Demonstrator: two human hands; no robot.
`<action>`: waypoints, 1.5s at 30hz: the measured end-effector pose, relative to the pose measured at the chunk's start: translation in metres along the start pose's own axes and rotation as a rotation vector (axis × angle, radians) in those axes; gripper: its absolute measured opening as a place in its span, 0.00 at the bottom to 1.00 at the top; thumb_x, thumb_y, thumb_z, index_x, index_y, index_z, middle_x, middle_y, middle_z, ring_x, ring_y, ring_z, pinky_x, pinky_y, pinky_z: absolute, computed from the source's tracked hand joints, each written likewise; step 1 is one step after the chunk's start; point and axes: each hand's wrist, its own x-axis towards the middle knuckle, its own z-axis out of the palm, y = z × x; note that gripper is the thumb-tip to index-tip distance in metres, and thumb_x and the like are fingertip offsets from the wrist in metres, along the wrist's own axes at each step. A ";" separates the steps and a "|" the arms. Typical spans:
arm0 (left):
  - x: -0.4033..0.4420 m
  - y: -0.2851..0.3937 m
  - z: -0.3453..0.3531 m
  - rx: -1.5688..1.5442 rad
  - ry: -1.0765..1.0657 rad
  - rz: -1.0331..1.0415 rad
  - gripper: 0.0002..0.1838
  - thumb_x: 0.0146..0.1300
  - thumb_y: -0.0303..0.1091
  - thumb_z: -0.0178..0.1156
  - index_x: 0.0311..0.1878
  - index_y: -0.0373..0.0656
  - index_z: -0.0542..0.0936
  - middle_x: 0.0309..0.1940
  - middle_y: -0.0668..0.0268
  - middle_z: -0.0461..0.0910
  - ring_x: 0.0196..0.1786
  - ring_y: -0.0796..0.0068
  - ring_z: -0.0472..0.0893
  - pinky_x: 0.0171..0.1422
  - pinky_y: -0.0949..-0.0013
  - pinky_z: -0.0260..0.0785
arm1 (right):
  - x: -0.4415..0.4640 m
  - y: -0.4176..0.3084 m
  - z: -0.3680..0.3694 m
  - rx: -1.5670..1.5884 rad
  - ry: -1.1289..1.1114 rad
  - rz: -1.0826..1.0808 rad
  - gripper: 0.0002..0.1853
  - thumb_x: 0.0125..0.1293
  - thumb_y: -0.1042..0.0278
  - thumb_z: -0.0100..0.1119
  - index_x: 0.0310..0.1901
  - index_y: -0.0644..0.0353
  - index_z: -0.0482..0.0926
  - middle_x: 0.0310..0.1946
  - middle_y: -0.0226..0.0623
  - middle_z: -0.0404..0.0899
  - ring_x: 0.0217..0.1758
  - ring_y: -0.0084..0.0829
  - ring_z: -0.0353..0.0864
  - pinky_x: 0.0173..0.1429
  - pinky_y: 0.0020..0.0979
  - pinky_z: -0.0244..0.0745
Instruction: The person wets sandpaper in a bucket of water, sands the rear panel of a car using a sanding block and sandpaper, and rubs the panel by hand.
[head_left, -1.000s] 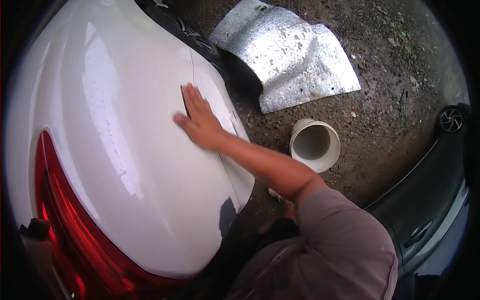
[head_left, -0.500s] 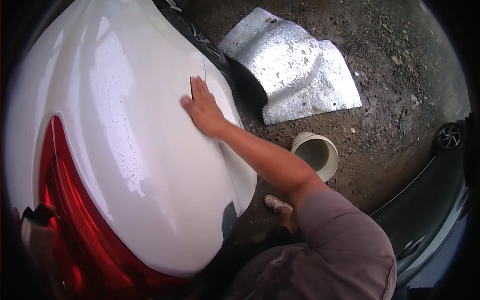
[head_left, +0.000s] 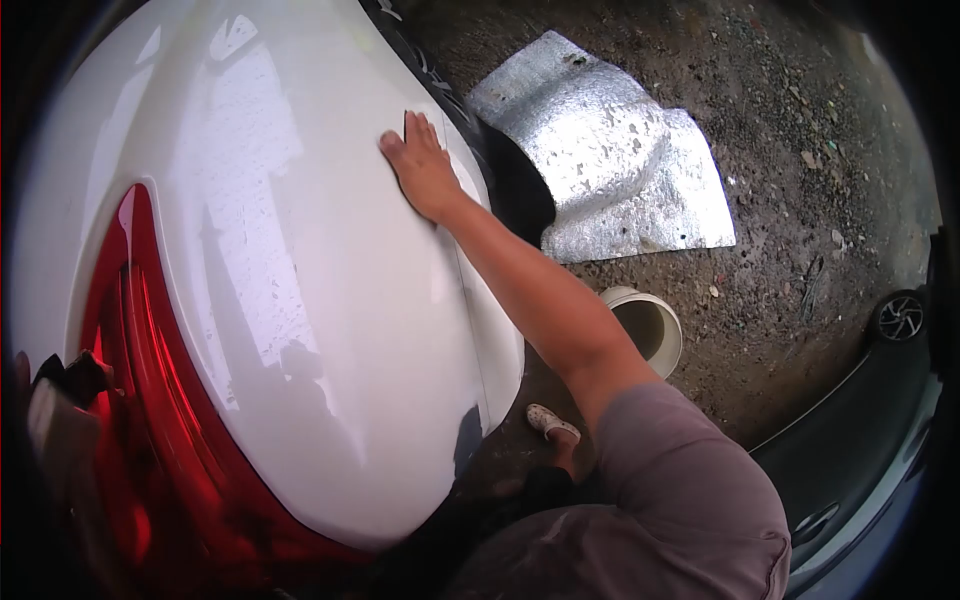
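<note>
My right hand [head_left: 427, 172] lies palm down on the white car body panel [head_left: 350, 300], with its fingers stretched out and pointing away from me. It rests near the thin seam that runs down the panel's right side, and I see nothing held in it. The red tail light [head_left: 150, 370] curves along the left of the panel. Low on the right edge of the panel is a dark grey patch [head_left: 467, 440]. My left hand is out of view.
A silver foil-faced sheet [head_left: 620, 150] lies on the dirt ground beside the black wheel-arch edge [head_left: 515, 185]. Near my forearm stands a cream bucket [head_left: 668, 335]. A dark car [head_left: 850, 420] is at the lower right. One foot in a light clog [head_left: 550, 422] shows below.
My right hand has slid farther up the panel, away from me, still flat. The whole view has shifted and turned slightly.
</note>
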 end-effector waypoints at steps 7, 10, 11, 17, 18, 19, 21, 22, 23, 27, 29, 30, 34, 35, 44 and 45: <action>0.002 -0.011 -0.003 -0.005 -0.089 0.042 0.28 0.75 0.41 0.73 0.72 0.38 0.78 0.64 0.51 0.87 0.66 0.54 0.89 0.71 0.58 0.84 | -0.298 -0.010 0.031 0.041 -0.116 -0.282 0.60 0.80 0.21 0.39 0.90 0.65 0.32 0.91 0.63 0.28 0.95 0.64 0.24 0.89 0.70 0.26; -0.001 -0.011 -0.006 0.003 -0.124 0.085 0.29 0.75 0.41 0.73 0.72 0.38 0.78 0.64 0.51 0.87 0.65 0.55 0.89 0.71 0.58 0.85 | -0.207 -0.011 0.021 -0.020 -0.100 -0.250 0.58 0.81 0.23 0.40 0.90 0.64 0.33 0.92 0.62 0.29 0.95 0.63 0.25 0.89 0.70 0.26; -0.001 -0.011 -0.006 0.042 -0.099 0.073 0.29 0.74 0.41 0.74 0.71 0.37 0.78 0.64 0.51 0.87 0.65 0.55 0.89 0.71 0.58 0.85 | -0.141 -0.010 0.018 -0.018 -0.059 -0.210 0.56 0.82 0.24 0.41 0.90 0.64 0.37 0.92 0.60 0.32 0.96 0.59 0.26 0.91 0.66 0.26; -0.007 -0.031 -0.010 -0.010 -0.148 -0.067 0.31 0.79 0.39 0.66 0.77 0.36 0.70 0.67 0.50 0.82 0.68 0.54 0.85 0.75 0.57 0.79 | -0.011 -0.013 0.005 -0.001 0.002 -0.064 0.57 0.82 0.21 0.36 0.90 0.67 0.40 0.92 0.58 0.36 0.96 0.51 0.28 0.93 0.58 0.27; -0.011 -0.038 -0.012 -0.028 -0.161 -0.110 0.31 0.79 0.39 0.65 0.78 0.36 0.69 0.68 0.50 0.82 0.69 0.54 0.84 0.75 0.57 0.78 | -0.061 -0.009 0.011 -0.011 -0.016 -0.142 0.57 0.82 0.22 0.39 0.90 0.67 0.38 0.92 0.60 0.34 0.96 0.54 0.27 0.93 0.59 0.26; -0.018 -0.045 -0.015 -0.048 -0.179 -0.160 0.32 0.80 0.39 0.64 0.79 0.36 0.67 0.68 0.50 0.81 0.69 0.54 0.83 0.76 0.57 0.77 | -0.120 -0.011 0.014 -0.030 -0.059 -0.217 0.58 0.82 0.24 0.42 0.90 0.67 0.35 0.92 0.62 0.31 0.95 0.59 0.26 0.92 0.61 0.25; -0.030 -0.067 -0.022 -0.108 -0.209 -0.299 0.32 0.81 0.38 0.61 0.81 0.35 0.64 0.69 0.49 0.79 0.70 0.54 0.82 0.77 0.57 0.75 | -0.234 -0.022 0.021 0.002 -0.118 -0.354 0.62 0.78 0.21 0.48 0.90 0.67 0.36 0.91 0.66 0.31 0.94 0.65 0.25 0.90 0.68 0.25; -0.037 -0.078 -0.027 -0.150 -0.220 -0.385 0.33 0.82 0.38 0.60 0.82 0.35 0.63 0.70 0.49 0.78 0.71 0.54 0.81 0.78 0.56 0.74 | -0.284 -0.034 0.025 0.024 -0.138 -0.359 0.62 0.78 0.20 0.46 0.89 0.68 0.36 0.91 0.66 0.30 0.94 0.66 0.25 0.90 0.68 0.24; -0.043 -0.087 -0.031 -0.177 -0.236 -0.447 0.33 0.83 0.38 0.59 0.83 0.35 0.62 0.71 0.49 0.77 0.71 0.54 0.80 0.79 0.56 0.73 | -0.310 -0.041 0.028 0.044 -0.161 -0.369 0.62 0.78 0.19 0.44 0.89 0.69 0.36 0.91 0.66 0.29 0.94 0.66 0.26 0.90 0.68 0.24; -0.048 -0.084 -0.034 0.003 -0.322 -0.172 0.35 0.85 0.44 0.54 0.83 0.30 0.61 0.80 0.46 0.68 0.77 0.49 0.78 0.81 0.55 0.72 | -0.258 -0.040 0.026 0.017 -0.130 -0.404 0.60 0.79 0.22 0.46 0.90 0.66 0.37 0.91 0.65 0.31 0.94 0.66 0.27 0.90 0.67 0.24; -0.035 -0.071 -0.027 0.008 -0.283 -0.156 0.34 0.85 0.44 0.55 0.83 0.31 0.61 0.79 0.46 0.69 0.77 0.49 0.77 0.80 0.55 0.73 | -0.208 -0.038 0.019 -0.034 -0.116 -0.384 0.57 0.80 0.25 0.46 0.90 0.64 0.39 0.91 0.63 0.34 0.95 0.64 0.29 0.91 0.64 0.25; -0.027 -0.063 -0.022 -0.004 -0.256 -0.167 0.34 0.85 0.44 0.55 0.83 0.31 0.62 0.79 0.46 0.69 0.77 0.49 0.77 0.80 0.55 0.73 | -0.180 -0.037 0.016 -0.027 -0.082 -0.361 0.55 0.82 0.27 0.46 0.90 0.64 0.40 0.91 0.62 0.35 0.95 0.61 0.30 0.91 0.63 0.26; -0.014 -0.042 -0.010 -0.019 -0.192 -0.196 0.34 0.84 0.43 0.57 0.83 0.33 0.63 0.78 0.47 0.70 0.77 0.49 0.77 0.79 0.54 0.74 | -0.035 -0.023 0.000 0.006 -0.012 -0.206 0.49 0.86 0.30 0.41 0.90 0.62 0.45 0.92 0.57 0.38 0.96 0.50 0.32 0.93 0.54 0.30; -0.014 -0.034 -0.009 -0.021 -0.180 -0.193 0.34 0.84 0.43 0.57 0.83 0.33 0.63 0.77 0.47 0.70 0.77 0.49 0.77 0.79 0.54 0.75 | -0.019 -0.027 -0.007 -0.002 -0.019 -0.146 0.48 0.86 0.30 0.40 0.90 0.60 0.46 0.92 0.56 0.39 0.96 0.48 0.33 0.93 0.53 0.31; -0.015 0.009 0.008 -0.126 -0.076 -0.434 0.33 0.82 0.41 0.61 0.82 0.37 0.66 0.75 0.49 0.72 0.76 0.49 0.76 0.77 0.53 0.78 | -0.142 -0.016 0.010 -0.023 0.013 -0.462 0.46 0.86 0.33 0.44 0.90 0.59 0.51 0.91 0.59 0.43 0.95 0.56 0.38 0.92 0.55 0.37; -0.015 0.010 0.009 -0.186 -0.035 -0.466 0.33 0.81 0.41 0.61 0.82 0.38 0.67 0.75 0.49 0.72 0.76 0.49 0.76 0.76 0.53 0.78 | -0.150 -0.015 0.008 0.000 0.027 -0.473 0.45 0.85 0.36 0.48 0.90 0.58 0.50 0.90 0.59 0.46 0.94 0.57 0.44 0.91 0.55 0.43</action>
